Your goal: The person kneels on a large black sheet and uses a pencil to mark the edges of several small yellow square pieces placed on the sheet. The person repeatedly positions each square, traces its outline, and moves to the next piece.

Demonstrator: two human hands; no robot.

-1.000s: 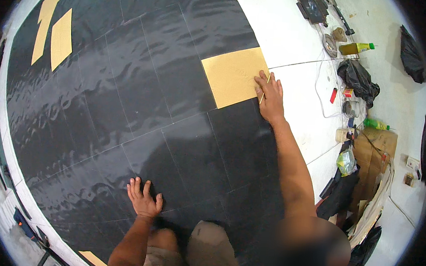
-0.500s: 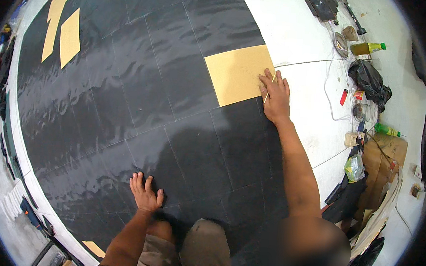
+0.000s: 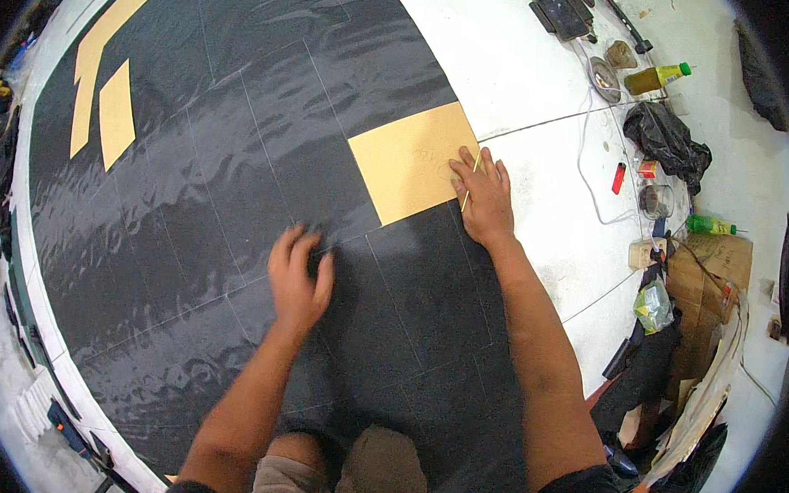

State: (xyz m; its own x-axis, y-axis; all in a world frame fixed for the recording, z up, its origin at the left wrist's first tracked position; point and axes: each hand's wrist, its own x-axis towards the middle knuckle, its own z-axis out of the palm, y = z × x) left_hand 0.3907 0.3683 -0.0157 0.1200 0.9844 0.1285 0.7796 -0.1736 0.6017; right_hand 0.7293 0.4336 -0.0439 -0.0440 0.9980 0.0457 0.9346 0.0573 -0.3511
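A wide black sheet with thin pale lines drawn in a grid lies under both hands. At its right edge rests a tan rectangular card with faint pencil marks. My right hand presses its fingertips on the card's right side, and a thin yellowish stick, perhaps a pen or pencil, is held between its fingers. My left hand, slightly blurred, is over the sheet left of the card, fingers apart and holding nothing. Two more tan pieces lie far left: a long bent strip and a short slanted one.
White floor or board borders the sheet on the right. Beyond it are a green-capped bottle, a black plastic bag, a red lighter, a glass jar, a white cable and a cardboard box.
My left hand has moved forward and right over the sheet, toward the card. The right hand stays on the card with the stick. The whole view has shifted slightly.
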